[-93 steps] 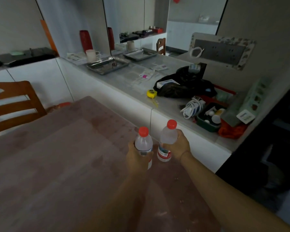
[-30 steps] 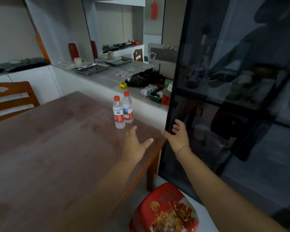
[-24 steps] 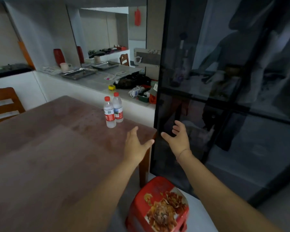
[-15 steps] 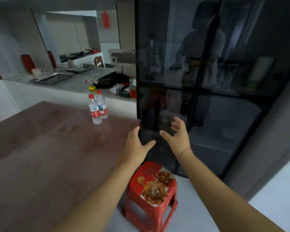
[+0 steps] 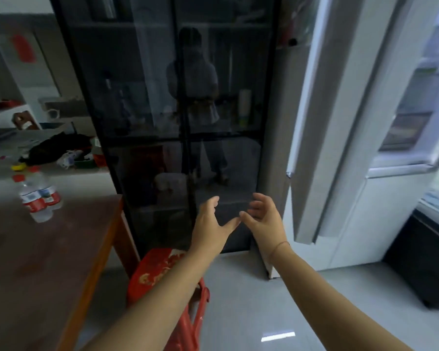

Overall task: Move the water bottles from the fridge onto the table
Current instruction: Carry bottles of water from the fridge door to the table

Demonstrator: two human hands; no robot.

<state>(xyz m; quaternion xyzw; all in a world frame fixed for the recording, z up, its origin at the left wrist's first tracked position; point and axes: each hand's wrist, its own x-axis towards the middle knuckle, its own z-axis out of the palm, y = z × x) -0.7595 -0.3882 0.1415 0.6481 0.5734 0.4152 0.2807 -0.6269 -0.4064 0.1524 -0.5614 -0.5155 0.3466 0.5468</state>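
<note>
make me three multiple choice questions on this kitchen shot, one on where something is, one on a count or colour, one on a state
1. Where are the water bottles?
A. on the wooden table
B. on the red stool
C. in the person's hands

2. How many water bottles stand on the wooden table?
A. one
B. two
C. four

3. What state are the left hand and right hand in?
A. each gripping a bottle
B. open and empty
C. pressed flat on the table

Answers:
1. A, both red-capped bottles stand near the table's far edge, left of the dark glass cabinet.
2. B, two red caps show side by side.
3. B, the fingers are spread in the air in front of the cabinet with nothing in them, above the red stool.
</note>
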